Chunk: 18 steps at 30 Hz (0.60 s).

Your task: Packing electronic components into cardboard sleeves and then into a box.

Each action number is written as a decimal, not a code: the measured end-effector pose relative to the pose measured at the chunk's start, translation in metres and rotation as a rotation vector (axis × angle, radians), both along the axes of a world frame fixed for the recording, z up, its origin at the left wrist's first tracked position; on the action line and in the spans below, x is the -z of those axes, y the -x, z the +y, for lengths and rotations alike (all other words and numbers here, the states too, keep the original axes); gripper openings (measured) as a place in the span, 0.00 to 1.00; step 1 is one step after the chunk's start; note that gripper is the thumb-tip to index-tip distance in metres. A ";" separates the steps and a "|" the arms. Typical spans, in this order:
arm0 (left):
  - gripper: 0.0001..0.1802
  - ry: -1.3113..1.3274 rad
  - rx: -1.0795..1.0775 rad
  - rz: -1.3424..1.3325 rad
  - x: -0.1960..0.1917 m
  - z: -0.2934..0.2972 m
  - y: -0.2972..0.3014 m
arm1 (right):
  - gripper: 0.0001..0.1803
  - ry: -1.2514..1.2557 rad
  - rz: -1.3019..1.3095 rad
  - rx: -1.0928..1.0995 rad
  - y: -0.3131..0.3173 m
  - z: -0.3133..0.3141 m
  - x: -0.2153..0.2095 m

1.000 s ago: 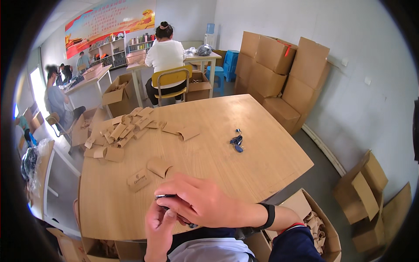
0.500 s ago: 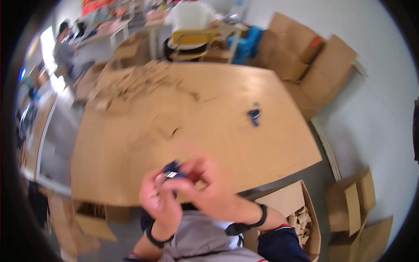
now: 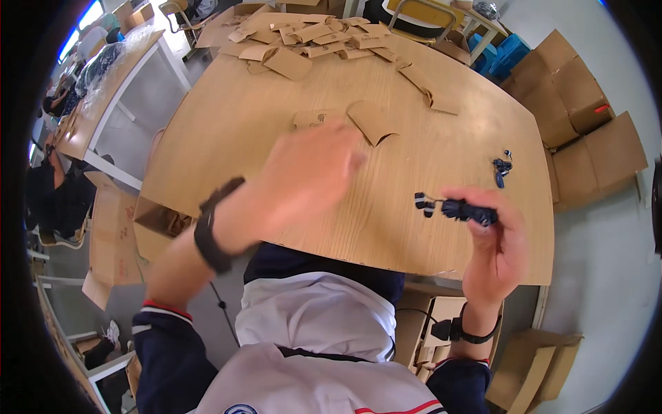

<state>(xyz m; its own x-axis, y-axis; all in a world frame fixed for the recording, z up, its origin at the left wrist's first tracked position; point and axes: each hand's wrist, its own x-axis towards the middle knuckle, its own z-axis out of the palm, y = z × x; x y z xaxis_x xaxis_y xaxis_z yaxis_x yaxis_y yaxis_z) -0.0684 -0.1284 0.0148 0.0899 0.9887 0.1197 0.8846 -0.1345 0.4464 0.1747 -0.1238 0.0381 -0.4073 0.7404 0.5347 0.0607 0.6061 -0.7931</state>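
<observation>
A moment earlier both hands had worked together on the small black bundled cable (image 3: 467,210) near the body — now they had parted. The right hand (image 3: 493,241) kept a closed grip on it above the tabletop (image 3: 386,228) edge, while the left hand (image 3: 310,169), empty and loosely spread, reached toward a folded brown card sleeve (image 3: 372,122).
</observation>
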 end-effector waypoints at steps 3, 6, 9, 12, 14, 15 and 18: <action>0.19 0.116 -0.161 0.152 0.017 0.035 0.022 | 0.11 -0.449 -0.101 0.163 0.001 0.013 -0.002; 0.17 -0.101 -0.034 0.061 0.037 0.026 0.029 | 0.14 -0.556 -0.189 0.147 0.002 0.018 -0.013; 0.16 -0.170 0.028 0.202 0.034 0.004 0.028 | 0.14 -0.399 -0.044 0.130 0.010 0.015 -0.014; 0.14 -0.128 -0.116 0.194 0.042 -0.007 0.034 | 0.15 -0.387 0.097 0.082 0.012 0.019 -0.014; 0.13 -0.151 -0.157 0.222 0.053 -0.009 0.048 | 0.17 -0.401 0.063 0.021 0.002 0.029 -0.022; 0.12 -0.177 -0.199 0.255 0.057 -0.008 0.054 | 0.19 -0.463 0.022 -0.060 -0.003 0.035 -0.026; 0.13 -0.035 -0.172 0.112 0.041 -0.010 0.066 | 0.20 -0.498 0.064 -0.247 -0.005 0.058 -0.030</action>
